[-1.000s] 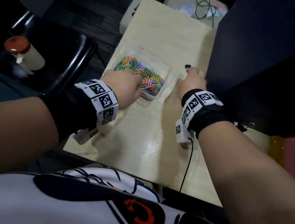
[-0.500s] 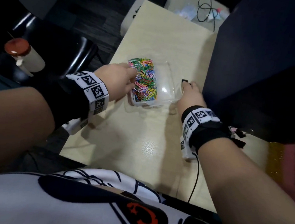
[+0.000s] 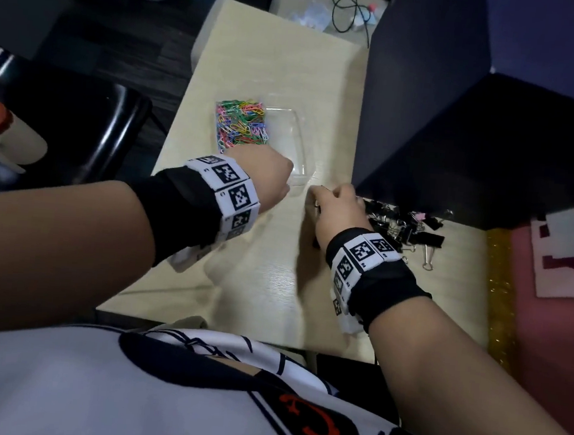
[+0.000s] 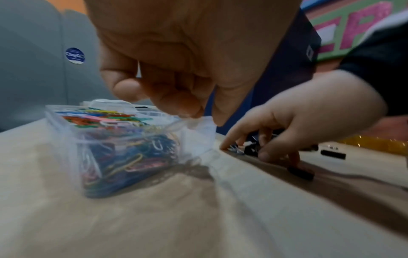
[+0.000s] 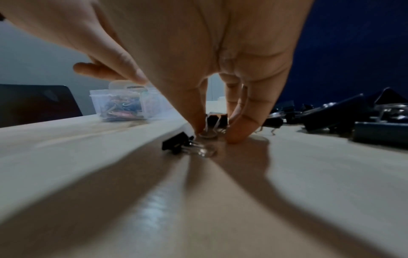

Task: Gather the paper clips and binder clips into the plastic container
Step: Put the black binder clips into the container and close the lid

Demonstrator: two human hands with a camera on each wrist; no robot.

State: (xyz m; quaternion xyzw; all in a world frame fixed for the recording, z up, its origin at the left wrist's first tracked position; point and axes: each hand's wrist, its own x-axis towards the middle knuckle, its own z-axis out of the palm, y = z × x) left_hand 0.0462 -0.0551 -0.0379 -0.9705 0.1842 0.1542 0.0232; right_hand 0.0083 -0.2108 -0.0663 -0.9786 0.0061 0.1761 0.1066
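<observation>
A pale wooden worktop [image 3: 266, 284] carries everything. The left hand [image 3: 264, 177] pinches the near rim of the clear container [image 3: 295, 132], which holds the coloured paper clips [image 3: 241, 124]. The right hand [image 5: 218, 111], just beside it, has finger and thumb closing on a small black binder clip [image 5: 217, 120]; more binder clips [image 3: 405, 226] lie beyond its knuckles. These look light, stiff and springy, best taken by the body.

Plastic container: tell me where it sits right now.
In the head view the plastic container sits on the table, its near edge under the left hand, left of the binder clips.
</observation>
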